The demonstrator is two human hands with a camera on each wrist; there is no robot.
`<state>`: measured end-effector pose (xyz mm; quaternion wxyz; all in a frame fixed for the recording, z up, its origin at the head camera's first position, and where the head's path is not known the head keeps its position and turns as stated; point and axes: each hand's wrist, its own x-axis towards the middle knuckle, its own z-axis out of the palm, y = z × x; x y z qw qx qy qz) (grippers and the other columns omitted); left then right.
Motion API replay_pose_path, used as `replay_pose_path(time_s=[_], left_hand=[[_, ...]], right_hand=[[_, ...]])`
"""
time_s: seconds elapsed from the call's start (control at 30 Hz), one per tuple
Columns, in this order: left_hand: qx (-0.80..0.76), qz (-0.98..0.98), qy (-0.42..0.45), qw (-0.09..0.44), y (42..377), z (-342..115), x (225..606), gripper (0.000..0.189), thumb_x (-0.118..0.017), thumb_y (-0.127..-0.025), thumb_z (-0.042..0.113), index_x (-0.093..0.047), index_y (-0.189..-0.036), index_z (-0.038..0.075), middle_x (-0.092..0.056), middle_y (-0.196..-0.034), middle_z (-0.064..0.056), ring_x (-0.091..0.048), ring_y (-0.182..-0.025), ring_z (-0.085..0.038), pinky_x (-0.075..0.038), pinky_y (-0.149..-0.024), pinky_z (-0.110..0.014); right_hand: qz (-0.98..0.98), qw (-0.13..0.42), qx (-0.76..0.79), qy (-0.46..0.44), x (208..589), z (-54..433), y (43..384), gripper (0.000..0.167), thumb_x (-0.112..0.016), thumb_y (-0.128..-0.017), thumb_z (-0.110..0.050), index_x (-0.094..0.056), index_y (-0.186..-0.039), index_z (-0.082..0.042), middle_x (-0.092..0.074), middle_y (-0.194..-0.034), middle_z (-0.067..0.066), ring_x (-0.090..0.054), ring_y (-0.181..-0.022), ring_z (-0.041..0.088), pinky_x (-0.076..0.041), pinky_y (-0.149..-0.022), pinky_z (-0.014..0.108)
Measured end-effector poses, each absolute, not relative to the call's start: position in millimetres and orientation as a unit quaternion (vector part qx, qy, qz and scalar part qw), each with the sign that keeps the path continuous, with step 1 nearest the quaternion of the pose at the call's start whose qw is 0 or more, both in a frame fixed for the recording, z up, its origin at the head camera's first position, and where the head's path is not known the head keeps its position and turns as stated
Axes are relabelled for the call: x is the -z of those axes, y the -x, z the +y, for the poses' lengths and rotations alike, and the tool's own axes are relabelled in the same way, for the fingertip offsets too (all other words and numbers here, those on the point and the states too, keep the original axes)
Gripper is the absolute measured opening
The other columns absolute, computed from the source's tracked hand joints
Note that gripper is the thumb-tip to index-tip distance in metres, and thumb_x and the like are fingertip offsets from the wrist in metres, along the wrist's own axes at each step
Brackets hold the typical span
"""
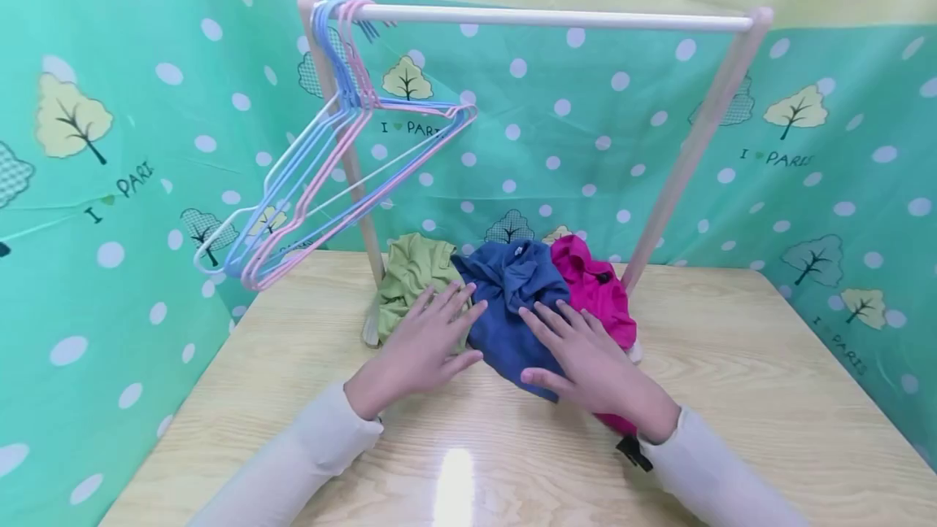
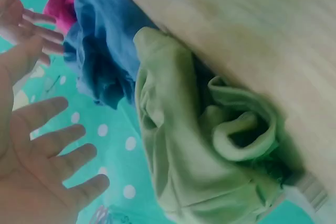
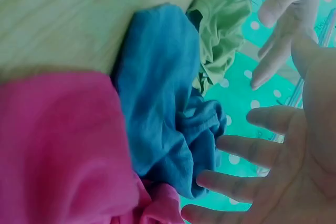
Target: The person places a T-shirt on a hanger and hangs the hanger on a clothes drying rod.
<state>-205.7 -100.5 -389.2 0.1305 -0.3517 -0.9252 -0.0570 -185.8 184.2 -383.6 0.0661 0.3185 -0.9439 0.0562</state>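
Note:
Three crumpled garments lie side by side on the table: an olive green one (image 1: 411, 271), a dark blue one (image 1: 512, 275) and a magenta one (image 1: 596, 291). My left hand (image 1: 424, 340) is held palm down with fingers spread, in front of the green and blue cloth. Over the blue and magenta cloth, my right hand (image 1: 586, 356) spreads its fingers the same way. Both wrist views show bare palms holding nothing, with a gap between the left hand (image 2: 42, 156) and the green garment (image 2: 194, 129). The right fingertips (image 3: 207, 179) appear close to the blue garment (image 3: 163, 87); contact is unclear.
A rack with a white rail (image 1: 556, 17) and wooden posts stands behind the garments. Several blue, pink and white hangers (image 1: 351, 120) hang bunched at its left end. A patterned teal curtain (image 1: 842, 185) encloses the wooden table (image 1: 732, 397) at the back and sides.

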Motion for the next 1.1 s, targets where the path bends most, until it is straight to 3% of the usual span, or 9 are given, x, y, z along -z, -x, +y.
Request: replay_pose_path(time_s=[0.13, 0.27, 0.43, 0.67, 0.9, 1.1], left_hand=[[0.068, -0.92, 0.341, 0.183, 207, -101, 378, 0.062, -0.062, -0.101, 0.046, -0.05, -0.152, 0.012, -0.045, -0.157, -0.015, -0.045, -0.141, -0.037, -0.036, -0.115, -0.056], [0.068, -0.907, 0.323, 0.261, 207, -107, 361, 0.055, -0.065, -0.1, 0.041, -0.057, -0.145, 0.01, -0.059, -0.142, -0.016, -0.056, -0.125, -0.036, -0.047, -0.103, -0.053], [0.075, -0.864, 0.304, 0.394, 206, -119, 330, 0.049, -0.07, -0.096, 0.031, -0.062, -0.135, 0.003, -0.065, -0.129, -0.019, -0.059, -0.113, -0.039, -0.05, -0.096, -0.052], [0.055, -0.82, 0.2, 0.534, 203, -136, 294, 0.041, -0.073, -0.094, 0.016, -0.065, -0.131, 0.002, -0.065, -0.125, -0.02, -0.055, -0.113, -0.041, -0.046, -0.09, -0.052], [0.079, -0.8, 0.108, 0.585, 204, -148, 279, 0.031, -0.065, -0.099, 0.009, -0.066, -0.13, 0.003, -0.064, -0.125, -0.018, -0.051, -0.106, -0.043, -0.042, -0.082, -0.054], [0.116, -0.791, 0.05, 0.599, 202, -161, 275, 0.027, -0.063, -0.099, 0.004, -0.068, -0.125, 0.001, -0.065, -0.119, -0.02, -0.052, -0.099, -0.045, -0.042, -0.079, -0.055]], right_hand=[[-0.942, 0.073, -0.062, -0.321, 379, 189, 189, 0.084, -0.045, -0.098, -0.07, -0.031, -0.162, -0.018, -0.042, -0.16, 0.014, -0.036, -0.146, 0.046, -0.034, -0.111, 0.069], [-0.939, 0.085, -0.073, -0.324, 373, 191, 193, 0.083, -0.048, -0.098, -0.068, -0.034, -0.161, -0.015, -0.044, -0.158, 0.015, -0.039, -0.144, 0.046, -0.035, -0.111, 0.067], [-0.941, 0.093, -0.089, -0.313, 368, 195, 197, 0.081, -0.054, -0.098, -0.063, -0.038, -0.159, -0.013, -0.046, -0.155, 0.017, -0.039, -0.143, 0.046, -0.036, -0.109, 0.068], [-0.941, 0.119, -0.113, -0.297, 364, 203, 206, 0.076, -0.064, -0.097, -0.055, -0.044, -0.155, -0.01, -0.049, -0.153, 0.019, -0.044, -0.139, 0.046, -0.038, -0.107, 0.069], [-0.944, 0.141, -0.117, -0.275, 357, 209, 222, 0.073, -0.067, -0.097, -0.05, -0.049, -0.151, -0.006, -0.053, -0.148, 0.021, -0.049, -0.134, 0.048, -0.039, -0.105, 0.069], [-0.94, 0.167, -0.114, -0.274, 348, 213, 249, 0.063, -0.064, -0.1, -0.042, -0.054, -0.145, 0.001, -0.061, -0.136, 0.026, -0.058, -0.122, 0.05, -0.044, -0.1, 0.068]])
